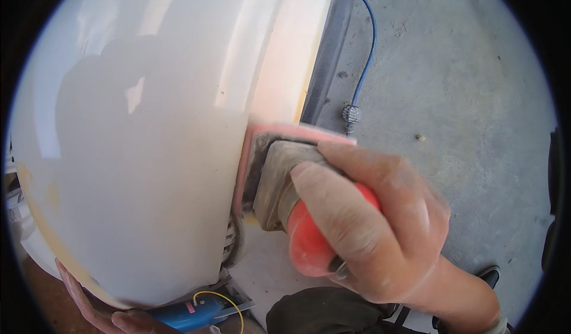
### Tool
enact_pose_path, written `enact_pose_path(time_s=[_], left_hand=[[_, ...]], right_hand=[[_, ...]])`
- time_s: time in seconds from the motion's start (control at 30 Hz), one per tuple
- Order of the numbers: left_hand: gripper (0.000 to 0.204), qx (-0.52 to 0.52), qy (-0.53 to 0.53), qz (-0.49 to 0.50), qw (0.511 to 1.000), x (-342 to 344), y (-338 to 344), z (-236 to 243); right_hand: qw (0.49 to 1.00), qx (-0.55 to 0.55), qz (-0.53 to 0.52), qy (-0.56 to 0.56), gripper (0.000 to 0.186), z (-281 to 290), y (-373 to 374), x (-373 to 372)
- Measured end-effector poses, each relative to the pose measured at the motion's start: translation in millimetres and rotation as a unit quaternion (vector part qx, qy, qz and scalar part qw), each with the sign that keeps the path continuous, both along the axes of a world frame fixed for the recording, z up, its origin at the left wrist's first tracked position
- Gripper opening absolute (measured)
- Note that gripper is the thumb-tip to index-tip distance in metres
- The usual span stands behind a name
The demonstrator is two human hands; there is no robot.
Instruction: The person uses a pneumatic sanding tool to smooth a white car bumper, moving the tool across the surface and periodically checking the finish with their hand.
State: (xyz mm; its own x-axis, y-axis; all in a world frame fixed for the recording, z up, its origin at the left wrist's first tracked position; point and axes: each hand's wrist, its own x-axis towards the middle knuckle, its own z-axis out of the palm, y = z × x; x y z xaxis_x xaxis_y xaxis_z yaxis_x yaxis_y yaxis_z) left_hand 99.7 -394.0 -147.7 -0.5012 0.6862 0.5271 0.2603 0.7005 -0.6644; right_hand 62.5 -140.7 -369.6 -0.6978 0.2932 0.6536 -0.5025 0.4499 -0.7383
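My right hand (380, 227) wraps round a sander (279, 179) with a red domed top and a dusty grey body. The sander's pink-edged square pad lies against the lower strip of a glossy white vehicle panel (154, 173), where the finish looks dull and pinkish. Dust coats my right fingers. At the lower left, my left hand (98, 310) rests along the panel's yellowish edge with its fingers stretched out; the picture's lower rim cuts off part of it.
A blue hose (373, 34) with a ribbed grey coupling (351, 114) runs over the concrete floor (452, 96) at the right. A dark trim strip (330, 54) borders the panel. Below it lies a blue cylinder (189, 315) with a yellow cord (229, 301). A dark shoe (489, 276) shows at lower right.
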Motion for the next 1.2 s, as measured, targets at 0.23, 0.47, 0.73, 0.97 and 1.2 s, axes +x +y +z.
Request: enact_pose_path(time_s=[0.23, 0.47, 0.73, 0.97, 1.2], left_hand=[[0.070, -0.004, -0.003, -0.003, 1.000, -4, 11, 2], [0.069, -0.011, -0.008, 0.006, 1.000, -8, 12, 9], [0.067, 0.012, 0.022, 0.023, 0.999, -5, 5, 8], [0.062, 0.169, 0.042, 0.044, 0.984, 7, -13, -6], [0.064, 0.069, 0.025, 0.014, 0.997, 10, -24, 6]], right_hand=[[0.993, -0.082, 0.056, 0.059, 0.052, -4, 31, -26], [0.993, 0.107, -0.037, 0.027, 0.041, -1, -18, 15], [0.988, 0.129, -0.063, -0.049, 0.050, 1, -11, 16], [0.992, 0.123, -0.020, -0.007, 0.060, 14, 2, -1], [0.980, 0.195, 0.002, -0.030, 0.039, 21, -15, 10]])
